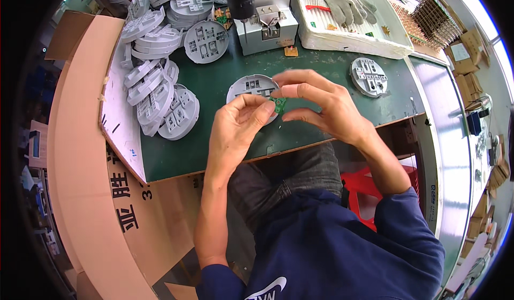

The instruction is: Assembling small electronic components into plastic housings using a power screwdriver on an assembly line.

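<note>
My left hand (235, 126) pinches a small green circuit board (279, 105) between thumb and fingers, above the green tabletop. Around the board's other side, my right hand (329, 104) curves with thumb and fingers apart; its fingertips come close to the board, and whether they touch it I cannot tell. Beneath both hands lies a round grey plastic disc (243, 87) with slots and compartments, partly hidden by my fingers.
Stacked grey discs (160, 96) fill the left side beside a cardboard wall (80, 139). A single disc (206, 42) lies behind, another disc (369, 77) at right. A grey machine (267, 40) and a white tray (353, 43) holding gloves (340, 2) stand at the back.
</note>
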A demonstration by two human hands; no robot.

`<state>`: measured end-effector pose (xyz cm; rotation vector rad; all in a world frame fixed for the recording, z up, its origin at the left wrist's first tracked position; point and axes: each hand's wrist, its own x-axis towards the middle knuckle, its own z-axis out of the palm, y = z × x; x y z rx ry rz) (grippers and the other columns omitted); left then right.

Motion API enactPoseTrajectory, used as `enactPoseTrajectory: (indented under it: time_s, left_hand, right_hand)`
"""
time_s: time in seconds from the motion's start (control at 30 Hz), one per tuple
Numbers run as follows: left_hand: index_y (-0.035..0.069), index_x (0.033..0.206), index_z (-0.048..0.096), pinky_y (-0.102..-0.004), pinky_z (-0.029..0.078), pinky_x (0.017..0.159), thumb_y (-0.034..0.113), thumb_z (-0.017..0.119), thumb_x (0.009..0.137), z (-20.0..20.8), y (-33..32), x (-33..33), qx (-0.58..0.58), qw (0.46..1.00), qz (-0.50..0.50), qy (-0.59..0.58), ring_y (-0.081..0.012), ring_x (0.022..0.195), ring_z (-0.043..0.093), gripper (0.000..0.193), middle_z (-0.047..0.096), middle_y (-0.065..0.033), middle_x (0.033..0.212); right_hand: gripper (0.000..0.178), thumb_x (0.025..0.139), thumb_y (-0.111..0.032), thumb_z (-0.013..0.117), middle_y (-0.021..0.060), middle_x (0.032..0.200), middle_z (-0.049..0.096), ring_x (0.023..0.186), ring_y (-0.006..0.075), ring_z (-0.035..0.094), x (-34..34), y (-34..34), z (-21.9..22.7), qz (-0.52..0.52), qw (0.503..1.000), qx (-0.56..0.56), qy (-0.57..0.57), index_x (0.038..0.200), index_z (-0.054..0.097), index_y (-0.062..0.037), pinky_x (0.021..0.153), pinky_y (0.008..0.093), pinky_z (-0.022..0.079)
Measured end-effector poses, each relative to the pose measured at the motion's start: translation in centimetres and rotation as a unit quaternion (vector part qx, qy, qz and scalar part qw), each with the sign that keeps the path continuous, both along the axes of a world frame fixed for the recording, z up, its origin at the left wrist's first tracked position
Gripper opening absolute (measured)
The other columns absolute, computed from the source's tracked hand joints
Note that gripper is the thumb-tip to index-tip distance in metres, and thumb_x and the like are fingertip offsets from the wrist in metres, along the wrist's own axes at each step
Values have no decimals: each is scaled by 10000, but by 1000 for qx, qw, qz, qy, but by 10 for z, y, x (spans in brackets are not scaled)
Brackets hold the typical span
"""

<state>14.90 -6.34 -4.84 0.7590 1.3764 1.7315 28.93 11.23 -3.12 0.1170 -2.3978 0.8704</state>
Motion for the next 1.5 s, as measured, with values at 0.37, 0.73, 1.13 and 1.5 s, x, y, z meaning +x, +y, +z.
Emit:
enactPoseTrajectory:
  time_s: [0.37,0.73,1.13,1.5]
  left_hand:
    - [-2,1036,656,-299,537,898,141,721,997,0,14,31,121,979,154,56,-121,1011,655,162,700,-109,1139]
    - [7,1002,658,-234,502,850,241,730,976,2,-9,-14,-32,998,-42,41,-65,930,621,247,696,-38,986]
    - [47,1021,757,-291,548,806,80,773,912,6,-8,2,66,915,100,386,-151,901,711,115,754,-59,1001]
    - [80,938,744,-341,552,698,26,809,808,5,-5,9,95,766,197,604,-214,810,703,155,744,-31,931]
  right_hand:
    - [559,935,-32,754,95,1193,626,1025,178,686,-12,-27,-9,32,865,-496,-64,1440,519,10,852,312,595]
    - [553,808,104,754,130,1154,678,941,287,707,-2,-15,-4,49,999,0,-19,1325,679,-77,808,374,614]
    - [344,894,45,728,95,1203,708,1061,169,682,1,-15,-11,8,964,-262,-53,1227,720,-40,929,318,565]
    - [329,897,12,742,86,1207,702,1093,165,675,2,-16,-28,37,950,-303,-60,1225,717,-9,971,316,552]
